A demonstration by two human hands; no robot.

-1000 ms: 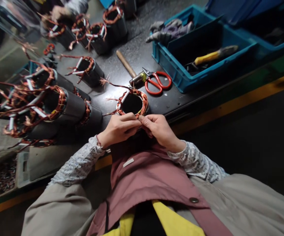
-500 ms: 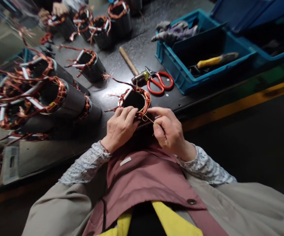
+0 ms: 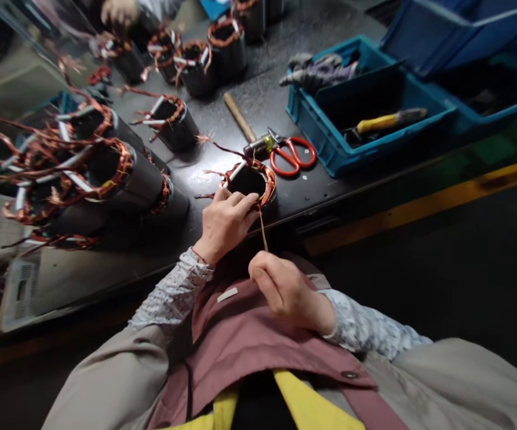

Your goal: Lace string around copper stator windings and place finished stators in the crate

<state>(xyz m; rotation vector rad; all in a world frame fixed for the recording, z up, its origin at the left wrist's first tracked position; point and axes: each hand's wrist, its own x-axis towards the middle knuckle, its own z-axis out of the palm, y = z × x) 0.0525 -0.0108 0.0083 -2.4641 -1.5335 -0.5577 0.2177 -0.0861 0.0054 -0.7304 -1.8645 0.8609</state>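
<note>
While the left hand [image 3: 225, 222] grips the stator [image 3: 250, 183], the right hand [image 3: 280, 289] pinches its thread [image 3: 262, 230] taut.

Copper-red winding [image 3: 265, 179]; red-handled scissors [image 3: 293, 155]; teal bin [image 3: 330, 149]; yellow-handled tool [image 3: 379, 122]; black desk [image 3: 312, 191]; white speckled sleeve [image 3: 173, 292].
</note>
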